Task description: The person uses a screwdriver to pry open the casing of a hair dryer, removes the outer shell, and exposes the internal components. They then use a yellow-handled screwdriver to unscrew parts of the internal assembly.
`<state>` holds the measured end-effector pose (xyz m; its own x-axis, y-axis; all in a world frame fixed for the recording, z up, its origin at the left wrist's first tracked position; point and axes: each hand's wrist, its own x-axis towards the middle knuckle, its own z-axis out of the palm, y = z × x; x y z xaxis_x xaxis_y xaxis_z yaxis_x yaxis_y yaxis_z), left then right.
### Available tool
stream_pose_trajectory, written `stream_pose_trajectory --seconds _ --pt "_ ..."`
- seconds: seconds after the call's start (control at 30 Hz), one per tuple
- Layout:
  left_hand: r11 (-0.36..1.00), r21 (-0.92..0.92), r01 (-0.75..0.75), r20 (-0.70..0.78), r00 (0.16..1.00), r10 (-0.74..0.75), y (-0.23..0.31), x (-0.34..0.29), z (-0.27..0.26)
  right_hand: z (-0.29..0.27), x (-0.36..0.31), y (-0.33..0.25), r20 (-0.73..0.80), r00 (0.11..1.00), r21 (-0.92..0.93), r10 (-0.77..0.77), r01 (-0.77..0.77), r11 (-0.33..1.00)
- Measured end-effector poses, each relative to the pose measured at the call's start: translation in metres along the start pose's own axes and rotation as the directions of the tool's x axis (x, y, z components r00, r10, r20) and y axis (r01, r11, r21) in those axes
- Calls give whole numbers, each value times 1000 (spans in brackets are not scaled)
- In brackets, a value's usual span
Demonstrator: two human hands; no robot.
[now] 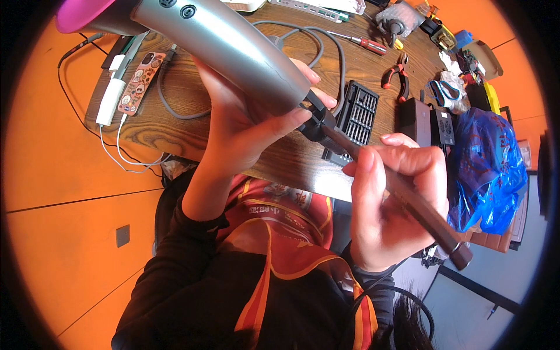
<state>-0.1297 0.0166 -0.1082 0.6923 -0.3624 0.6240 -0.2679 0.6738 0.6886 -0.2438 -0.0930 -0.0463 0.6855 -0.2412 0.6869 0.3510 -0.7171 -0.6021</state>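
A silver-grey hair dryer (233, 49) with a magenta part at its upper left slants across the top of the head view. My left hand (239, 128) wraps round its handle from below, thumb near the handle's lower end. A black fitting (317, 123) sticks out of that end. Between thumb and fingers, my right hand (396, 204) grips a dark slim screwdriver (429, 219). It lies tilted, its far end meeting the black fitting; the exact contact is hidden.
On the wooden table (186, 137) are a black bit case (357, 116), red-handled pliers (399, 79), another screwdriver (370, 45), a grey cable (341, 64) and a stickered phone (140, 84). A blue plastic bag (487, 169) stands at the right, beside dark boxes (415, 119).
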Motion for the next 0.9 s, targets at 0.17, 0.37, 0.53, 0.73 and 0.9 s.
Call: stream_pose_trajectory --seconds 0.17,0.37,0.53,0.73,0.9 --pt "999 29 -21 -11 1000 21 0 -1 -1 -7 6 1 98 994 64 52 -59 996" --pt "994 40 -101 -10 995 102 -4 0 2 -8 9 1 51 982 258 183 -190 947" --pt "992 98 -79 -1 997 80 -4 0 2 -16 10 -2 201 929 97 310 -333 938" --pt "981 179 -76 -25 996 81 -4 5 5 -30 20 4 273 931 381 243 -337 861" --pt "999 14 -44 -56 997 44 -11 5 13 -34 14 2 122 932 201 341 -359 911"
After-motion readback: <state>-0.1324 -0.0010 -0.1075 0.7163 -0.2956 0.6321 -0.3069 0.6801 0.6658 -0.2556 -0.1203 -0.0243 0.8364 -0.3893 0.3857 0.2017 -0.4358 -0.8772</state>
